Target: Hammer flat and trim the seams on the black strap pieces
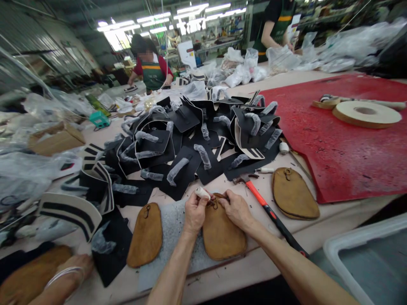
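Note:
My left hand [194, 213] is closed around a short white-handled tool [202, 193], whose tip is too small to make out. It sits at the top of a brown leather piece [224, 233], rounded and pear-shaped, by a small loop or hook fitting [212, 204]. My right hand [237, 208] pinches the upper edge of that leather. Underneath is a grey board [171, 228]. A similar leather piece [145, 235] lies to the left, and a stack of such pieces [295, 195] to the right. Between them rests a hammer [260, 199] with a red and black handle.
Black panels with plastic-wrapped handles [187, 156] are heaped ahead. A red sheet [349, 156] bears a tape roll [367, 113]. A plastic bin [369, 258] stands lower right. Another person's hand [71, 273] touches leather lower left; people [151, 72] work beyond.

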Demonstrator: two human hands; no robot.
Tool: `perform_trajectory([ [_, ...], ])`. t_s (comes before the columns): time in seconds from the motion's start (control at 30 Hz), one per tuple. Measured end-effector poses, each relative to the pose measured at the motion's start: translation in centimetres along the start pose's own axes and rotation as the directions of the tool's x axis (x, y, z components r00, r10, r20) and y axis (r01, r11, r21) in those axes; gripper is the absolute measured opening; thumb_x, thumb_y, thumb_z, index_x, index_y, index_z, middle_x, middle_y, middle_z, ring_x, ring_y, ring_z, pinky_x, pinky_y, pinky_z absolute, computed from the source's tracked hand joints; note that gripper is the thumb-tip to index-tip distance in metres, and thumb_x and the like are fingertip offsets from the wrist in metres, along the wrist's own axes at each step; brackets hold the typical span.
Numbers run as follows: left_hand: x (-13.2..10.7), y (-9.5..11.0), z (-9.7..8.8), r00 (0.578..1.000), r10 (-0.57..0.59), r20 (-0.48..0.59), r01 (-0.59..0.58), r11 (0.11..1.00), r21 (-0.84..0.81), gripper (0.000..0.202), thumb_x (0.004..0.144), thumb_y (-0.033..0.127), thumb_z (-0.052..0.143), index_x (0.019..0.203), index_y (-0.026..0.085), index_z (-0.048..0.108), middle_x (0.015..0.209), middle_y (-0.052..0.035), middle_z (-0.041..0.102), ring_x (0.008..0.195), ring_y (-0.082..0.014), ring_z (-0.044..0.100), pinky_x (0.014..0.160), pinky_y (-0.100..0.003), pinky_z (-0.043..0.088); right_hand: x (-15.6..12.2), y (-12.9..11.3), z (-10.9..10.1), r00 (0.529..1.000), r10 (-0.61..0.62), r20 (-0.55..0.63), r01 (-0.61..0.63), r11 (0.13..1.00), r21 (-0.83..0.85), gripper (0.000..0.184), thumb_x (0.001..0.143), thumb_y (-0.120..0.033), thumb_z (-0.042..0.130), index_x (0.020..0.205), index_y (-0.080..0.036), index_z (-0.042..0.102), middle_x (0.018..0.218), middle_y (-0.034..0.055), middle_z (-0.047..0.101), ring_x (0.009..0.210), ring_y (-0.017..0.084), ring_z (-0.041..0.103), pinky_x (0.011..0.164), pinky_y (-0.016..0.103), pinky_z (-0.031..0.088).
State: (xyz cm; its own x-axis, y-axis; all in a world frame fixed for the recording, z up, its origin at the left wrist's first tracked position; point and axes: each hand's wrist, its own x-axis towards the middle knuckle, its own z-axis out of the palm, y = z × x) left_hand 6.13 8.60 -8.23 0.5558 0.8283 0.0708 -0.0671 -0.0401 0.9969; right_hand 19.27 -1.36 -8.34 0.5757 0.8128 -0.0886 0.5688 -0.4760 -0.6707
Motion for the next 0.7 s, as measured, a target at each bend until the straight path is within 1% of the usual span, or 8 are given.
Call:
perform_trajectory([
  [0.17,0.1,0.0,0.0,0.998,0.047,0.045,-0.051,0.994,0.097,0.024,0.089,0.042,0.061,0.095,0.019,0.063,0.084,-0.0053,0.071,0.08,-0.0205,0.07,0.076,-0.031,0.055,0.0,0.1,0.0,1.0,-0.013,0.009,0.013,1.0,-0.005,0.011,0.091,-0.031,0.054,0.086,-0.022,0.058,0.076,0.0026,0.067,0.072,0.018,0.062,0.064,0.025,0.034],
  [0.33,0.0,0.2,0.1,0.995,0.094,0.043,-0.102,0.961,0.258,0.017,0.088,0.036,0.061,0.091,0.02,0.065,0.083,-0.005,0.071,0.078,-0.0206,0.068,0.074,-0.029,0.052,-0.1,-0.1,-0.2,0.999,-0.035,0.006,0.035,0.999,-0.024,0.011,0.091,-0.032,0.055,0.085,-0.023,0.057,0.075,0.0014,0.066,0.072,0.017,0.062,0.064,0.025,0.037],
  [0.4,-0.1,0.2,0.2,0.988,0.135,0.07,-0.151,0.929,0.338,0.012,0.087,0.032,0.061,0.09,0.021,0.065,0.082,-0.0053,0.071,0.077,-0.0211,0.067,0.074,-0.03,0.051,-0.3,0.1,-1.2,0.999,-0.047,-0.022,0.046,0.998,-0.047,0.012,0.091,-0.034,0.054,0.089,-0.022,0.058,0.083,0.0033,0.067,0.079,0.019,0.062,0.07,0.026,0.04],
  [0.47,-0.3,0.1,0.3,0.975,0.184,0.121,-0.218,0.889,0.403,0.009,0.087,0.027,0.06,0.091,0.021,0.064,0.083,-0.0061,0.07,0.077,-0.0216,0.066,0.076,-0.03,0.051,-0.7,0.8,-3.0,0.995,-0.053,-0.087,0.045,0.995,-0.091,0.014,0.092,-0.033,0.052,0.097,-0.021,0.057,0.099,0.009,0.065,0.095,0.023,0.06,0.083,0.03,0.04],
  [0.53,-0.4,-0.2,0.3,0.958,0.224,0.179,-0.282,0.852,0.441,0.009,0.088,0.025,0.057,0.093,0.021,0.063,0.085,-0.0074,0.07,0.078,-0.0219,0.066,0.076,-0.031,0.05,-1.3,2.2,-5.1,0.988,-0.013,-0.152,-0.015,0.983,-0.184,0.019,0.092,-0.031,0.051,0.104,-0.018,0.056,0.113,0.0155,0.059,0.11,0.029,0.053,0.093,0.037,0.037],
  [0.57,-0.4,-0.3,0.4,0.95,0.237,0.201,-0.305,0.84,0.45,0.01,0.089,0.025,0.056,0.095,0.021,0.062,0.087,-0.008,0.07,0.079,-0.0221,0.066,0.076,-0.032,0.05,-1.6,3.0,-6.1,0.987,0.036,-0.159,-0.072,0.971,-0.227,0.019,0.09,-0.03,0.053,0.105,-0.017,0.056,0.115,0.0177,0.057,0.113,0.032,0.051,0.094,0.04,0.036],
  [0.63,-0.5,-0.5,0.4,0.942,0.252,0.221,-0.327,0.835,0.442,0.013,0.089,0.025,0.055,0.099,0.021,0.061,0.09,-0.0089,0.07,0.08,-0.0226,0.067,0.076,-0.032,0.051,-2.3,4.7,-7.7,0.979,0.159,-0.125,-0.188,0.943,-0.276,0.017,0.086,-0.027,0.058,0.099,-0.016,0.056,0.112,0.0196,0.056,0.11,0.035,0.053,0.091,0.043,0.039],
  [0.7,-0.6,-0.4,0.5,0.948,0.248,0.201,-0.311,0.86,0.405,0.014,0.088,0.026,0.056,0.1,0.021,0.061,0.089,-0.0093,0.07,0.081,-0.0235,0.067,0.077,-0.033,0.051,-2.7,5.9,-8.5,0.968,0.245,-0.06,-0.252,0.935,-0.248,0.012,0.083,-0.022,0.059,0.092,-0.016,0.055,0.103,0.018,0.059,0.1,0.033,0.058,0.084,0.042,0.042],
])
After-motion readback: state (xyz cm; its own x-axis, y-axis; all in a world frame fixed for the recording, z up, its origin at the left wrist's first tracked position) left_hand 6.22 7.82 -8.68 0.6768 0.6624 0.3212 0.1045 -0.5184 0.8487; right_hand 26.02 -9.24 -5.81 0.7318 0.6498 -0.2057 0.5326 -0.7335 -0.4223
